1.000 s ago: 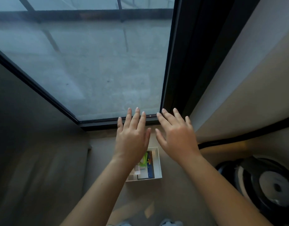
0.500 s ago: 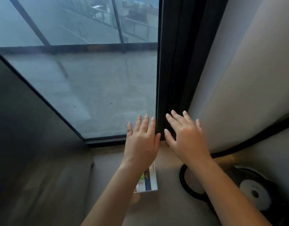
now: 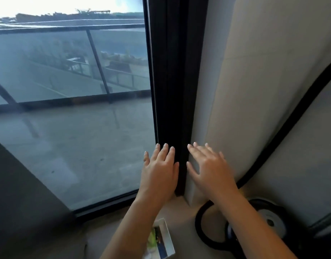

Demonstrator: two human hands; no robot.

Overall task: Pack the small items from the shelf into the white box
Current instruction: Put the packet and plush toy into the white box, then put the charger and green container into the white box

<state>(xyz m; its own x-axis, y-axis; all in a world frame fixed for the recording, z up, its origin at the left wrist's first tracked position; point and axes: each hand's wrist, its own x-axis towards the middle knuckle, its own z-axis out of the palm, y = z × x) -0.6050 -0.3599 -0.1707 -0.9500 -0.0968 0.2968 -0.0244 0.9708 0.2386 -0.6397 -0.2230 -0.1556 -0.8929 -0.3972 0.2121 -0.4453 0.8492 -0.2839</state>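
1. Left hand (image 3: 159, 174): raised palm-away, fingers straight and close together, holding nothing; seen against the lower right corner of the window (image 3: 77, 146), fingertips over the edge of the black frame (image 3: 172, 81); whether it touches the glass cannot be told
2. Right hand (image 3: 209, 171): raised beside the left, fingers straight and slightly spread, holding nothing; seen against the cream wall (image 3: 254, 109), just right of the frame; contact with the wall cannot be told
3. White box (image 3: 168, 238): lying open on the floor (image 3: 179, 210), below the left forearm, which hides its left part
4. Contents of the box: a green item (image 3: 152, 240) and a blue card (image 3: 161, 249); details blurred
5. Round machine (image 3: 272, 221): on the floor under the right forearm, dark rim, pale top; a black loop (image 3: 198, 228) lies to its left, near the box
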